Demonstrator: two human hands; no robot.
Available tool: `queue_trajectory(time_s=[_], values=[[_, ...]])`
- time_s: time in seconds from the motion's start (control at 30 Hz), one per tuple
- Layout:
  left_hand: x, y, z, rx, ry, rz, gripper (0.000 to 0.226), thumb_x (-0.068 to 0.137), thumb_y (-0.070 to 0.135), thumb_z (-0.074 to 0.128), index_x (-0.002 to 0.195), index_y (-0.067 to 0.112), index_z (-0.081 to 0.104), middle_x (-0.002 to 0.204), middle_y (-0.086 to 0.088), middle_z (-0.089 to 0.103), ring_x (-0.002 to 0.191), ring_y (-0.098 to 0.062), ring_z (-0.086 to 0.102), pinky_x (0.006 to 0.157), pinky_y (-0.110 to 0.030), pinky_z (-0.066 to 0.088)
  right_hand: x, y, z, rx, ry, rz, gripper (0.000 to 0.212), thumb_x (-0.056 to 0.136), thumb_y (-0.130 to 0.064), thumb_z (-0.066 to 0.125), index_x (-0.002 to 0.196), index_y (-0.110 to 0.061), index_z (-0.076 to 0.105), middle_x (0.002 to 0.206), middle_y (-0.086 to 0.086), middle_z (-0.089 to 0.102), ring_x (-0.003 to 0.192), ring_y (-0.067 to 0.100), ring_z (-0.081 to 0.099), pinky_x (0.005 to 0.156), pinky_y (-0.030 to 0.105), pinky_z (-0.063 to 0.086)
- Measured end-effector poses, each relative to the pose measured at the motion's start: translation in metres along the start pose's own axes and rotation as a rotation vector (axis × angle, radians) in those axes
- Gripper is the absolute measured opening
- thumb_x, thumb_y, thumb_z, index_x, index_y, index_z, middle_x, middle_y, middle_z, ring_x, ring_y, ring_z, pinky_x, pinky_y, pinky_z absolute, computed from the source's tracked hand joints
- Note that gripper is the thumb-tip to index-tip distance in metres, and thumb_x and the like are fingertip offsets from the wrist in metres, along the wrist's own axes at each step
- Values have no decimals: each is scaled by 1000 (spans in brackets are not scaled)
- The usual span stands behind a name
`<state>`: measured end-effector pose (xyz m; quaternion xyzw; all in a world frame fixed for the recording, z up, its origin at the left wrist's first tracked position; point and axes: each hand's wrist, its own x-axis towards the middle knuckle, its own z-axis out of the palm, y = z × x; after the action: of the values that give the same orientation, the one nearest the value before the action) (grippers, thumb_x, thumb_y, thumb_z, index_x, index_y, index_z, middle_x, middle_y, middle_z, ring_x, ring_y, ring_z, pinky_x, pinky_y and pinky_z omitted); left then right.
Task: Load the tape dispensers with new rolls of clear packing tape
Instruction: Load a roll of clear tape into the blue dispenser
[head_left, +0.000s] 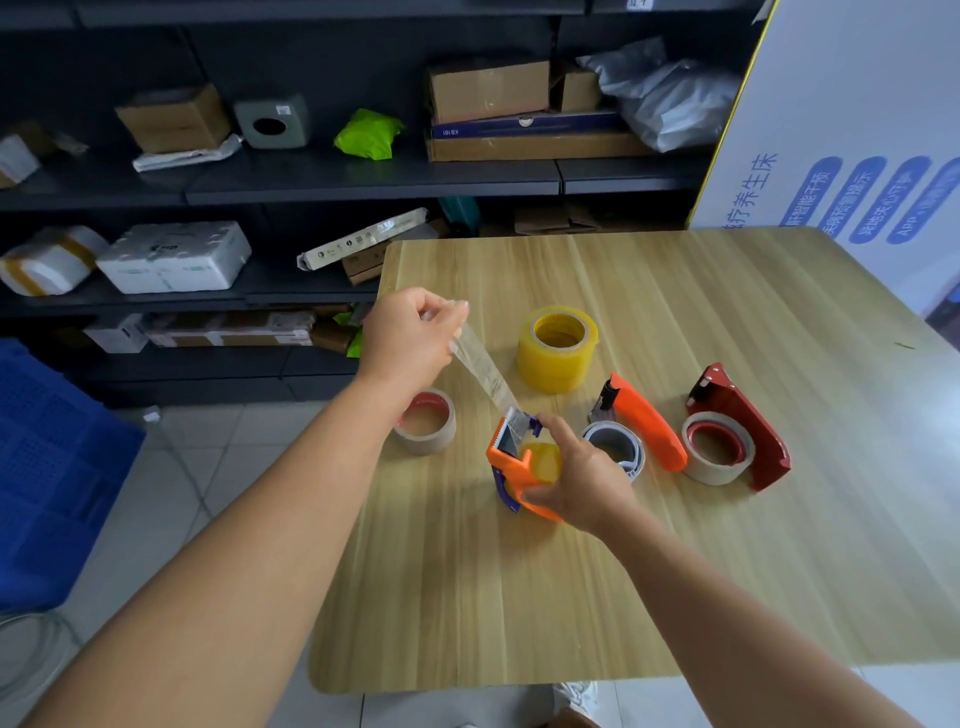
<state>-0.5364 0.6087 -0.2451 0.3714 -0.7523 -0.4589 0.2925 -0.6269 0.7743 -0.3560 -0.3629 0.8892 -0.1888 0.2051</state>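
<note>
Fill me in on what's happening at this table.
A person is loading an orange tape dispenser. The right hand grips it on the wooden table, while the left hand pinches the end of a clear tape strip and pulls it up through the dispenser's front. A second orange dispenser and a red dispenser lie to the right. A spare yellowish roll stands behind, and a roll with a red core lies left.

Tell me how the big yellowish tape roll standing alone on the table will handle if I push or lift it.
The yellowish tape roll rests flat on its end on the table, so a push likely slides it rather than rolling it. It looks thickly wound, so probably heavy for its size. Its smooth glossy side may be slightly slippery.
</note>
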Motion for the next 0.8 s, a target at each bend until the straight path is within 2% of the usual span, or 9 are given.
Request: queue_trajectory(time_s=[0.13, 0.27, 0.37, 0.43, 0.5, 0.57, 0.67, 0.8], values=[[0, -9, -3, -15, 34, -32, 18, 91, 23, 61, 84, 7, 64, 72, 2, 63, 55, -9, 57, 64, -30, 58, 1, -1, -1, -56, -12, 12, 74, 74, -45, 68, 135, -25, 31, 84, 1, 56, 77, 24, 63, 62, 35, 54], [2, -18, -3, -16, 51, -75, 18, 91, 26, 61, 88, 8, 65, 76, -2, 66, 59, -13, 60, 66, -32, 57, 2, 0, -2, -45, -50, 58, 66, 76, -37, 69, 129, -18, 34, 87, 3, 59, 76, 24, 64, 63, 38, 56], [2, -27, -2, -20, 78, -117, 18, 92, 25, 59, 89, 8, 65, 70, -4, 65, 57, -14, 59, 69, -35, 57, 1, 2, -4, -10, -3, 39, 62, 79, -39, 66, 129, -19, 34, 75, 3, 56, 66, 23, 62, 53, 33, 48], [3, -34, -1, -34, 89, -154, 19, 92, 24, 58, 90, 6, 65, 68, -4, 63, 56, -14, 58, 70, -37, 58, -1, 5, -5, 33, 10, 15, 70, 79, -34, 66, 137, -24, 28, 67, -3, 50, 59, 19, 58, 48, 29, 42], [4, -40, -1, -43, 100, -185, 19, 94, 23, 57, 91, 6, 64, 68, -4, 62, 55, -14, 57, 70, -38, 58, -2, 8, -6, 56, 0, -21, 91, 78, -26, 68, 148, -32, 11, 67, -9, 46, 61, 18, 59, 49, 29, 46], [5, -46, -1, -47, 112, -209, 19, 94, 22, 56, 90, 5, 63, 67, -4, 61, 56, -14, 57, 69, -38, 58, -4, 10, -7, 49, 9, -61, 103, 76, -23, 69, 149, -40, -1, 68, -11, 45, 63, 20, 62, 52, 33, 50], [7, -51, -1, -59, 112, -234, 19, 95, 21, 55, 85, 6, 62, 66, -3, 60, 56, -15, 56, 66, -36, 57, -3, 12, -10, 84, 13, -92, 106, 75, -20, 68, 147, -48, -4, 74, -12, 47, 66, 20, 63, 54, 36, 54], [7, -60, 2, -102, 102, -317, 20, 94, 20, 56, 78, 11, 60, 67, -3, 60, 57, -15, 56, 59, -29, 55, -1, 13, -19, 171, 11, -91, 106, 72, -14, 68, 142, -57, 0, 89, 1, 59, 69, 20, 63, 55, 36, 56]])
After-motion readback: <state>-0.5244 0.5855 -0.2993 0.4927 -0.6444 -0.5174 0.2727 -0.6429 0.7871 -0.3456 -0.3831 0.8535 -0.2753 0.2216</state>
